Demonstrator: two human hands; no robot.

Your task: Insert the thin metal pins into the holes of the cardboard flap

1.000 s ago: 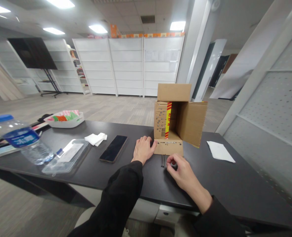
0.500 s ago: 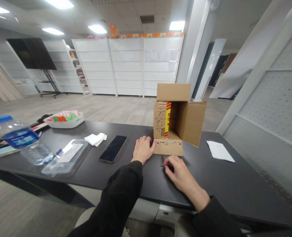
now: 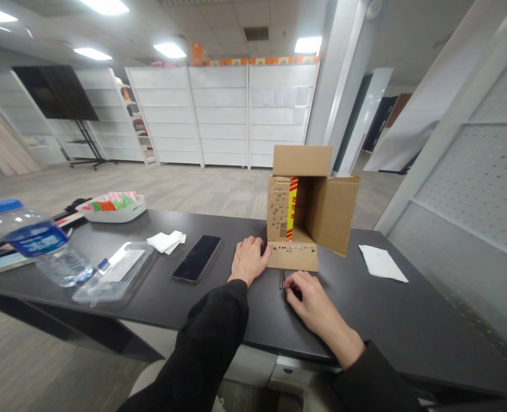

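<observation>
An open cardboard box (image 3: 339,212) stands on its side with its mouth toward me. Rows of small holes and round metal heads dot its left flap and the lower flap (image 3: 296,263) lying on the table. Against the left edge of that lower flap rests my left hand (image 3: 249,260), palm down, fingers stretched out and thumb touching the cardboard. Several thin dark nail-like pins (image 3: 281,279) lie just in front of the flap. Beside them is my right hand (image 3: 305,292), thumb and fingers curled together in a pinch; whatever sits between the fingertips is hidden.
Left of my hands on the dark table (image 3: 377,320) lie a phone (image 3: 197,259), folded tissues (image 3: 166,242), a clear plastic case (image 3: 114,274), a water bottle (image 3: 43,243) and a white tray (image 3: 111,214) with colourful contents. White paper (image 3: 382,263) lies at the right, near a perforated partition (image 3: 472,200).
</observation>
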